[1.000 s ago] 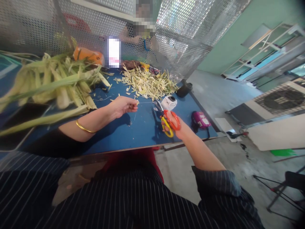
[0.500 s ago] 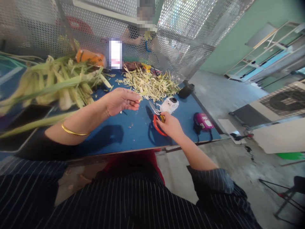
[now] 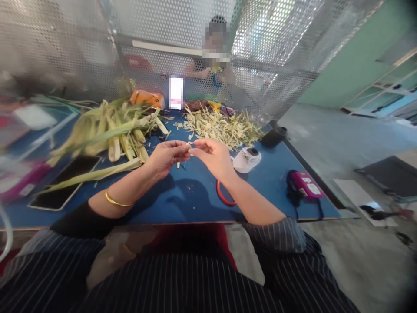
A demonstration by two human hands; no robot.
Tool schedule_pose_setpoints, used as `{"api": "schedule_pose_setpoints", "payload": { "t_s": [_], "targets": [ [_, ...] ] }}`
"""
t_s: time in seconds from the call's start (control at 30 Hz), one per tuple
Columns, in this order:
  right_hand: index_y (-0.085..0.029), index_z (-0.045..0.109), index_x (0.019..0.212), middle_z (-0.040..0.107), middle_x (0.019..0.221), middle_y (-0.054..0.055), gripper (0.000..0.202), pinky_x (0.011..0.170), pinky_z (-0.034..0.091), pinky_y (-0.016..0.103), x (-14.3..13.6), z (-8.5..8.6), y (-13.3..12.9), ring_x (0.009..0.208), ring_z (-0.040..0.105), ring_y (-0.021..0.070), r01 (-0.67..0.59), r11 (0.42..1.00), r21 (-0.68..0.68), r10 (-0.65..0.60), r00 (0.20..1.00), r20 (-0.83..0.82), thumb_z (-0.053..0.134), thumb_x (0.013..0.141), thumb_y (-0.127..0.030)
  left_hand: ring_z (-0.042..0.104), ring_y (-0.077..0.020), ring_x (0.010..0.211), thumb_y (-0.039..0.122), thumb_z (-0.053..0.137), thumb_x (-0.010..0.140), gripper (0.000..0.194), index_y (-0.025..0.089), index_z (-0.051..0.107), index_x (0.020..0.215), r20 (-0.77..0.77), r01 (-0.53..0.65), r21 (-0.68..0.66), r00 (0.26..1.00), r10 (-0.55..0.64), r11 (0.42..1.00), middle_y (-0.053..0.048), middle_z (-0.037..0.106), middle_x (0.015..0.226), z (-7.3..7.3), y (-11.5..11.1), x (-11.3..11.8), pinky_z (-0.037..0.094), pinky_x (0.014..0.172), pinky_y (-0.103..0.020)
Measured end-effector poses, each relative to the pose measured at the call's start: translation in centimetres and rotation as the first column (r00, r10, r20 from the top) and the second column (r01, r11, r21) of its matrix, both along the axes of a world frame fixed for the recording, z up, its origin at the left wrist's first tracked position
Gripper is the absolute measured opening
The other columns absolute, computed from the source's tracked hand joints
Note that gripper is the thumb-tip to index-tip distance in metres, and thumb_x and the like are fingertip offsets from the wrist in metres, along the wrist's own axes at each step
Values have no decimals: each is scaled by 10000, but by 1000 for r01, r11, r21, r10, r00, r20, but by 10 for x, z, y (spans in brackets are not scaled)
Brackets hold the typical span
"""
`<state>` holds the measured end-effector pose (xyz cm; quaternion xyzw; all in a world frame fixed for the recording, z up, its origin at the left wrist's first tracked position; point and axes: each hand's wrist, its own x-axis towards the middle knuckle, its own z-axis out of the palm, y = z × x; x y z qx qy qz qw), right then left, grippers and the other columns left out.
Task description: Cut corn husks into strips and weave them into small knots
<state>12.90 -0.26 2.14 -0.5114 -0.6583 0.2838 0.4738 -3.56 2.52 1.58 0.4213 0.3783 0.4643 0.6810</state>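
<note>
My left hand (image 3: pixel 169 157) and my right hand (image 3: pixel 216 160) meet fingertip to fingertip above the blue table. Both pinch at a small pale plant piece (image 3: pixel 190 147), mostly covered by the fingers. Under my right wrist lies a pair of scissors with a red handle (image 3: pixel 224 196); the wrist hides the rest of it. Just beyond my hands is a loose heap of cut pale-green plant strips (image 3: pixel 221 126). Left of them rests a bundle of long green stalks (image 3: pixel 114 130), and one single stalk (image 3: pixel 97 174) lies nearer to me.
A dark flat tablet-like panel (image 3: pixel 65 184) lies under the single stalk. Right of my hands are a white-wrapped black roll (image 3: pixel 246 161), a black cylinder (image 3: pixel 274 137) and a purple pouch-like item (image 3: pixel 306 184). Behind a perforated metal screen (image 3: pixel 156 26) sits another person.
My right hand has let go of the scissors, which now lie on the table, and has moved left to join my left hand at the small piece. The view has shifted left.
</note>
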Motion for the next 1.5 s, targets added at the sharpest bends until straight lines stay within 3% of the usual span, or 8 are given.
{"api": "schedule_pose_setpoints", "payload": {
  "t_s": [0.2, 0.4, 0.8, 0.93, 1.07, 1.2, 1.4, 1.5],
  "targets": [
    [-199, 729, 865, 736, 786, 15, 207, 729, 552, 308, -18, -31, 12, 710, 669, 152, 63, 996, -61, -75, 975, -210, 728, 739, -363, 627, -100, 606, 256, 824, 626, 235, 101, 704, 756, -11, -81, -22, 997, 81, 996, -26, 674, 671, -16, -1, 4, 538, 687, -256],
    [-204, 734, 807, 734, 804, 8, 90, 719, 523, 270, -13, -39, 7, 749, 666, 141, 165, 978, 128, -160, 986, -51, 704, 774, -282, 653, -111, 627, 324, 791, 690, 254, 87, 725, 754, -25, -129, -49, 992, 128, 990, -65, 712, 706, -22, -7, 11, 530, 678, -233],
    [-213, 590, 869, 676, 902, 27, 83, 815, 508, 298, 7, -35, 22, 841, 639, 141, 240, 966, 96, -230, 967, -107, 556, 859, -288, 591, -89, 523, 271, 765, 712, 228, 140, 750, 898, -306, 8, 209, 950, 58, 978, -71, 747, 794, 0, -6, 1, 454, 489, -207],
    [-214, 545, 838, 683, 982, 29, 130, 664, 509, 254, 13, -21, 21, 702, 640, 102, -125, 988, -88, 90, 939, -331, 570, 852, -341, 582, -102, 486, 291, 735, 743, 234, 148, 748, 928, -364, 260, 248, 918, -159, 933, -75, 742, 786, 15, -15, -4, 433, 450, -221],
    [-206, 550, 838, 673, 777, -8, 207, 588, 502, 225, 18, -13, 14, 647, 656, 107, -496, 811, -310, 318, 819, -477, 649, 802, -385, 590, -101, 492, 269, 710, 765, 235, 152, 710, 969, -327, 238, 235, 932, -154, 942, -66, 736, 796, 15, -11, -8, 435, 445, -213],
    [-183, 567, 857, 687, 805, 2, 245, 610, 526, 233, 24, -14, 15, 666, 674, 113, -614, 659, -434, 350, 762, -545, 710, 756, -355, 582, -97, 486, 244, 716, 750, 250, 151, 673, 979, -308, 164, 227, 947, -89, 960, -60, 731, 778, 7, -1, -8, 426, 450, -212],
    [-184, 556, 807, 607, 692, -38, 153, 566, 491, 221, 40, -14, 24, 570, 603, 80, -471, 796, -380, 284, 846, -452, 664, 787, -291, 615, -137, 539, 323, 679, 782, 234, 169, 707, 956, -545, 246, 187, 831, -107, 951, -89, 737, 834, 0, 11, -10, 411, 477, -248],
    [-187, 538, 775, 604, 679, -30, 79, 551, 462, 232, 48, -13, 28, 545, 586, 82, -309, 874, -374, 244, 946, -213, 582, 825, -228, 628, -165, 652, 282, 694, 756, 150, 212, 747, 878, -683, 118, 451, 683, 257, 885, -52, 715, 810, -5, 25, -22, 437, 608, -265]
  ]
}}
